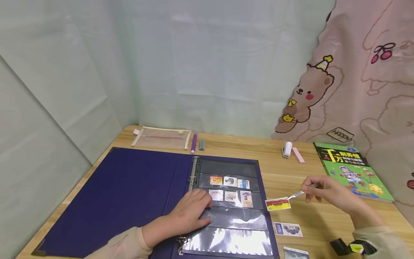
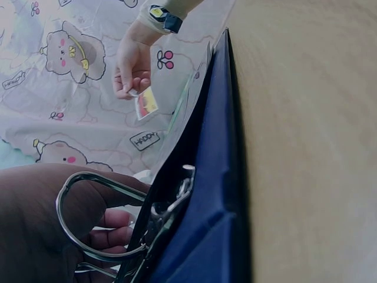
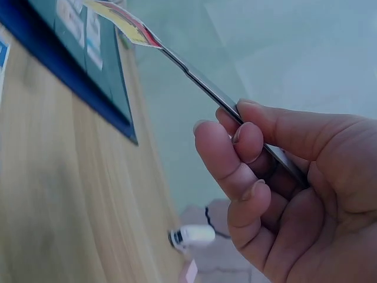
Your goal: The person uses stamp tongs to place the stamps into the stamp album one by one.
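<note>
My right hand (image 1: 326, 192) pinches metal tweezers (image 3: 203, 85) between thumb and fingers. Their tips grip one edge of a red and yellow stamp (image 1: 278, 204), which is held above the table beside the album's right edge. In the right wrist view the stamp bends slightly. My left hand (image 1: 191, 210) rests on the black pocket page (image 1: 233, 219) of the open blue album (image 1: 139, 194), near the metal rings (image 2: 103, 218). Two rows of the page hold several stamps (image 1: 230, 181); the lower strips show glare.
A blue-grey stamp (image 1: 288, 229) and another stamp (image 1: 295, 253) lie right of the album. Behind are a mesh zip pouch (image 1: 161, 138), a purple pen (image 1: 194, 143) and a small blue item (image 1: 202, 145). A white stapler (image 1: 286, 149) and a green book (image 1: 352, 171) sit at the right.
</note>
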`<action>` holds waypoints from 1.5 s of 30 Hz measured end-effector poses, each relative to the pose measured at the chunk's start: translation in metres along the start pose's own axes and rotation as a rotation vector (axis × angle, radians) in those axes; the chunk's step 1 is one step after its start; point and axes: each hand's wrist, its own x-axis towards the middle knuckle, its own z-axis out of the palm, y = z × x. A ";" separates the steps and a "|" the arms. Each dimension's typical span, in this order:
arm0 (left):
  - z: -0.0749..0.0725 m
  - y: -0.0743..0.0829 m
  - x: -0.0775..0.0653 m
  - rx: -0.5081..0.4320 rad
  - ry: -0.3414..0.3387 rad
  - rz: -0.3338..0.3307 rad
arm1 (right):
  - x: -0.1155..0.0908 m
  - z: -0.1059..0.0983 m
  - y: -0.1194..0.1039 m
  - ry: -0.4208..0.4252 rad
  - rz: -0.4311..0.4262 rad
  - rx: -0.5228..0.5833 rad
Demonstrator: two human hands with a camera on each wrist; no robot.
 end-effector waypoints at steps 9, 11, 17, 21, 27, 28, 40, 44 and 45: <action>0.001 -0.002 -0.001 -0.010 0.055 0.009 | 0.030 0.020 -0.013 0.018 0.002 -0.037; 0.002 -0.002 -0.001 -0.013 0.067 0.006 | 0.037 0.025 -0.016 0.017 -0.005 -0.036; 0.004 -0.003 0.000 -0.022 0.087 -0.002 | 0.060 0.039 -0.026 -0.006 -0.050 0.003; 0.005 -0.003 0.000 -0.025 0.109 0.000 | 0.073 0.048 -0.030 -0.028 -0.078 0.036; 0.006 -0.002 0.001 -0.035 0.127 0.001 | 0.090 0.060 -0.031 -0.030 -0.073 0.045; 0.005 -0.002 0.001 -0.038 0.128 -0.001 | 0.092 0.062 -0.031 -0.025 -0.066 0.045; 0.005 -0.003 0.003 -0.116 0.163 -0.021 | 0.116 0.091 -0.033 0.023 0.034 0.043; 0.006 -0.003 0.003 -0.121 0.179 -0.013 | 0.119 0.099 -0.033 0.021 0.054 0.067; 0.006 -0.004 0.003 -0.122 0.180 -0.012 | 0.119 0.101 -0.033 0.018 0.058 0.073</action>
